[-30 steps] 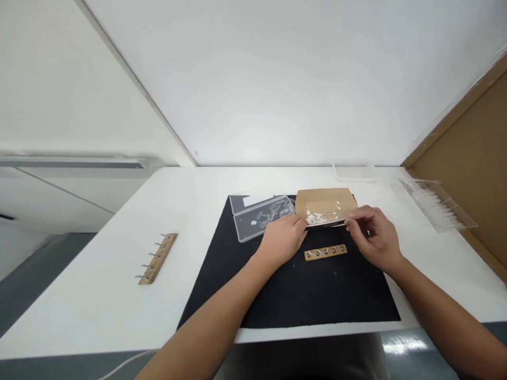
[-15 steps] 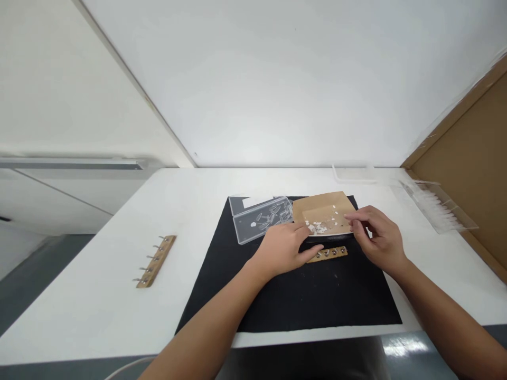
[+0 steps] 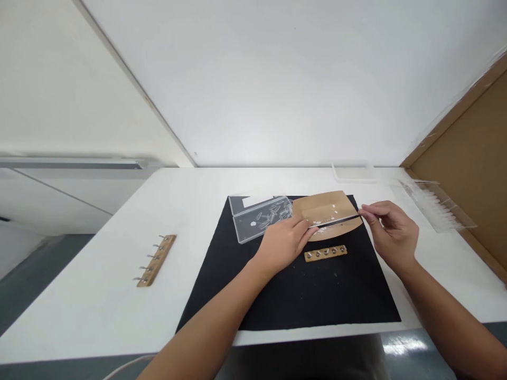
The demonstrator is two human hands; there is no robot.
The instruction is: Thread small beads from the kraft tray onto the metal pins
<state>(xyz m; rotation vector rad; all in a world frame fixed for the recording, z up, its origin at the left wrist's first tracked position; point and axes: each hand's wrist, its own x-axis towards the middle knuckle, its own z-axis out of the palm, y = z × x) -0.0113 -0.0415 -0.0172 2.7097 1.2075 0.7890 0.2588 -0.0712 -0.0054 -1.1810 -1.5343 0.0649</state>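
Observation:
My left hand (image 3: 287, 240) pinches the left end of a thin black-and-white strip (image 3: 338, 221). The strip's right end is between the fingertips of my right hand (image 3: 392, 232). The strip stretches over a brown paper sheet (image 3: 322, 202) with small white pieces scattered on it. Just below the sheet lies a small wooden bar (image 3: 326, 253) with several metal clips on it. Left of my left hand, an open clear plastic case (image 3: 243, 225) holds several clear, pointed pieces.
A black mat (image 3: 293, 301) lies under these things on the white table (image 3: 114, 311). Another wooden bar with metal pegs (image 3: 156, 261) is on the left. Clear trays (image 3: 439, 208) stand at the right, near a brown panel (image 3: 471, 158).
My right hand has moved right to the strip's end, and my left fingers have closed on its other end. The strip now sits higher over the paper, and the wooden bar shows fully.

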